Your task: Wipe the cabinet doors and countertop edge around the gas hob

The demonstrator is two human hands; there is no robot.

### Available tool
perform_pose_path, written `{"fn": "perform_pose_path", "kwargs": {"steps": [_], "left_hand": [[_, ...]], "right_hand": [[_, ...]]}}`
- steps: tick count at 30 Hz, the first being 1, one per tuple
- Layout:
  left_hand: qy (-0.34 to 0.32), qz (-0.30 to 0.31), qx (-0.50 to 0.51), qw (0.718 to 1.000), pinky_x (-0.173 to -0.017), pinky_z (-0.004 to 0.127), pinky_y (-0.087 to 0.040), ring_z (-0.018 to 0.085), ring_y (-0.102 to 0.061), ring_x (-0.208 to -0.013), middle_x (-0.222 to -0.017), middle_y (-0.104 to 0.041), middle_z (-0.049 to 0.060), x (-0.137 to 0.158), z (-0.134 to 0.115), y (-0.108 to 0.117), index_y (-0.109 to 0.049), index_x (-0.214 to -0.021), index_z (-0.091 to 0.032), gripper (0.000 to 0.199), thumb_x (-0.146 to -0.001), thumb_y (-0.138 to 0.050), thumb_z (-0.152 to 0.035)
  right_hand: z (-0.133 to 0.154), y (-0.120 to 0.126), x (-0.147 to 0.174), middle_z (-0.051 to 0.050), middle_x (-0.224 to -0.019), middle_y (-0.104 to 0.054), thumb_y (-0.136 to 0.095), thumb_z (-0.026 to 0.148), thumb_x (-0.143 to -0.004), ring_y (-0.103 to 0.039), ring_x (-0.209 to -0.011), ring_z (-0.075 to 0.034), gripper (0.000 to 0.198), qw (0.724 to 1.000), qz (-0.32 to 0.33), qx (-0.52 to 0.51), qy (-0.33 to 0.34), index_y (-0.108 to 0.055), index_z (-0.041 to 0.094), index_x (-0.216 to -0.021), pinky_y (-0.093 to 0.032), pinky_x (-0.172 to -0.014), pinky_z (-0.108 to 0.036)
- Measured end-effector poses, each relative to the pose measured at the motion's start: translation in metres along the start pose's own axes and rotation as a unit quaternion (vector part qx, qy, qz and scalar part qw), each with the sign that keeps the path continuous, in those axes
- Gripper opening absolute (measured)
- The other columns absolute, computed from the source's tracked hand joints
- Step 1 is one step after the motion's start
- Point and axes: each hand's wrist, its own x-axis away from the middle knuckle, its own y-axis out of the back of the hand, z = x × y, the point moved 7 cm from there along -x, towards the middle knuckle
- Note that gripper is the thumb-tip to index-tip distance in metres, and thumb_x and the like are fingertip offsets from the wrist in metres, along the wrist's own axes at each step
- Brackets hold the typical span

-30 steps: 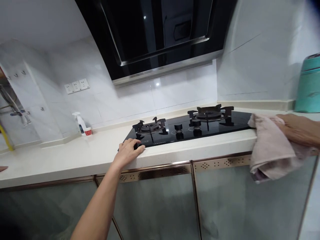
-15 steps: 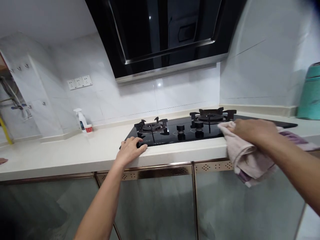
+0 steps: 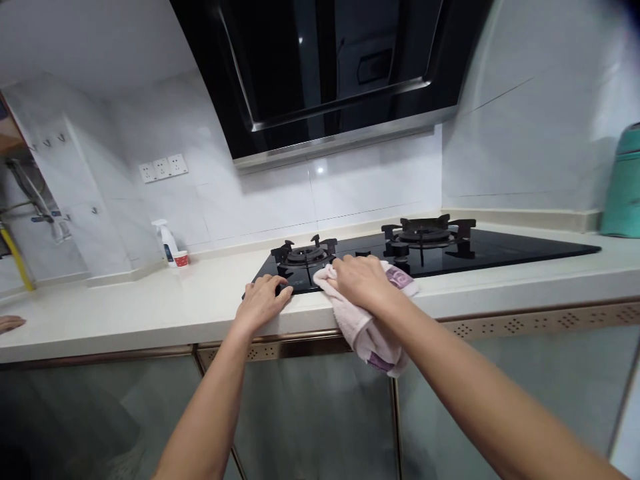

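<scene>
My right hand [image 3: 363, 280] grips a pale pink and purple cloth [image 3: 357, 323] and presses it on the front edge of the black gas stove [image 3: 515, 250]. Part of the cloth drapes over the counter's edge. My left hand [image 3: 263, 300] rests with fingers spread at the stove's front left corner, holding nothing. Behind the hands stand the left burner [image 3: 304, 255] and the right burner [image 3: 427, 235]. One control knob [image 3: 399, 251] shows near the middle; another is mostly hidden behind my right hand.
A black range hood [image 3: 345, 73] hangs above. On the white counter [image 3: 150, 300] stand a spray bottle [image 3: 165, 241] and a red and white cup [image 3: 181, 258]. A teal bag [image 3: 623, 187] is at the right. Another person's hand [image 3: 11, 323] lies at the left edge.
My right hand has slid the cloth leftward along the stove's front edge, from the right burner to near my left hand. My left hand stays in place.
</scene>
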Motion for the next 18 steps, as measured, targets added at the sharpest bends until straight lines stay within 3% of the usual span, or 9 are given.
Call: {"fn": "perform_pose_path", "kwargs": {"steps": [4, 7, 12, 18], "left_hand": [[-0.002, 0.006, -0.001, 1.000, -0.106, 0.049, -0.034, 0.027, -0.052, -0.122, -0.122, -0.064, 0.006, -0.003, 0.004, -0.003, -0.063, -0.114, -0.027, 0.037, -0.095, -0.037, -0.045], [0.000, 0.010, -0.003, 1.000, -0.105, 0.049, -0.034, 0.027, -0.052, -0.121, -0.123, -0.064, 0.005, -0.004, 0.007, -0.004, -0.064, -0.113, -0.028, 0.037, -0.095, -0.036, -0.044], [0.004, 0.012, 0.004, 1.000, -0.106, 0.045, -0.034, 0.024, -0.052, -0.121, -0.123, -0.064, 0.005, -0.005, 0.010, -0.005, -0.065, -0.111, -0.028, 0.035, -0.095, -0.038, -0.043], [0.002, 0.010, 0.008, 1.000, -0.107, 0.045, -0.034, 0.025, -0.053, -0.120, -0.122, -0.065, 0.005, -0.002, 0.006, -0.001, -0.066, -0.109, -0.027, 0.035, -0.094, -0.038, -0.043]], "right_hand": [[0.031, -0.003, -0.008, -0.015, -0.113, -0.065, -0.041, 0.046, -0.094, -0.058, -0.109, -0.030, 0.038, 0.995, -0.022, -0.026, 0.095, -0.063, 0.018, -0.109, -0.037, -0.091, -0.044], [0.032, -0.009, -0.013, -0.013, -0.115, -0.065, -0.042, 0.048, -0.092, -0.056, -0.111, -0.030, 0.037, 0.989, -0.002, -0.072, 0.129, -0.062, 0.021, -0.107, -0.037, -0.092, -0.044], [0.007, -0.017, -0.012, -0.011, -0.122, -0.061, -0.038, 0.051, -0.089, -0.053, -0.113, -0.031, 0.040, 0.984, 0.048, -0.148, 0.086, -0.059, 0.023, -0.108, -0.040, -0.092, -0.048], [-0.031, -0.021, -0.003, -0.012, -0.126, -0.055, -0.037, 0.062, -0.087, -0.048, -0.118, -0.032, 0.050, 0.987, 0.068, -0.136, 0.048, -0.057, 0.025, -0.115, -0.039, -0.095, -0.051]]}}
